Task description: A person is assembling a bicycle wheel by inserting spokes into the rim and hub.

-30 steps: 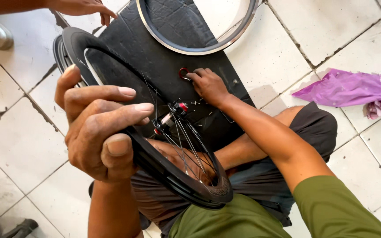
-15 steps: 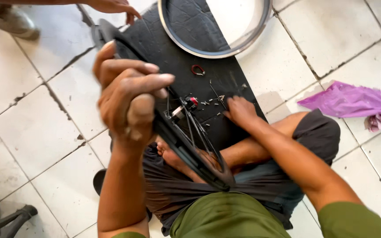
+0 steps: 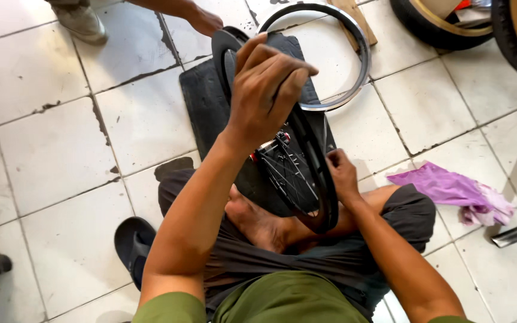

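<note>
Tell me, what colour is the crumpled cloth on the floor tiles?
Purple, the cloth lies right of the person's knee, seen in the head view.

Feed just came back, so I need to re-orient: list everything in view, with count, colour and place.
spoked wheel: 1, black, upright over the person's lap
mat: 1, black, on the floor under the wheel
bare rim: 1, silver, flat behind the mat
cloth: 1, purple, floor at right
tyres: 2, black, top right
sandal: 1, dark, floor at left
other person's hand: 1, top, by the wheel
left hand: on the wheel's top
right hand: on the wheel's right side
</note>
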